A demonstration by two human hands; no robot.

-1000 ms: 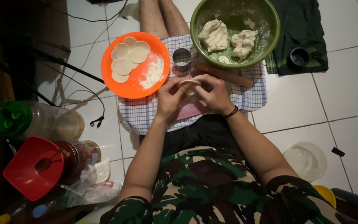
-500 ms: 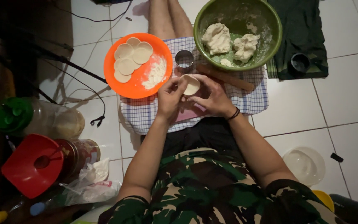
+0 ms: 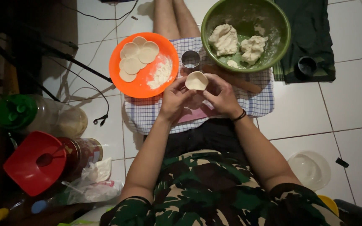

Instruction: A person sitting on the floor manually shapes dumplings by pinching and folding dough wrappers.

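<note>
A round, flat disc of pale dough [image 3: 196, 80] is held between my left hand [image 3: 176, 99] and my right hand [image 3: 220, 95], fingertips pinching its edges above a checked cloth [image 3: 147, 111] on my lap. Just beyond the disc stands a round metal cutter [image 3: 190, 59]. To the left, an orange plate [image 3: 137, 83] carries several cut dough discs [image 3: 135, 57] and a heap of flour [image 3: 161, 74]. A green bowl [image 3: 273, 25] at the upper right holds two lumps of dough [image 3: 237, 42].
A wooden rolling pin [image 3: 239, 82] lies on the cloth under the bowl. A dark cloth with a black cup [image 3: 306, 65] lies at the right. A clear lid [image 3: 311, 169] sits on the tiles. Jars, a red funnel [image 3: 32, 163] and cables crowd the left.
My hands have lifted the dough disc off the cloth and turned it so its flat face shows. The view has shifted slightly.
</note>
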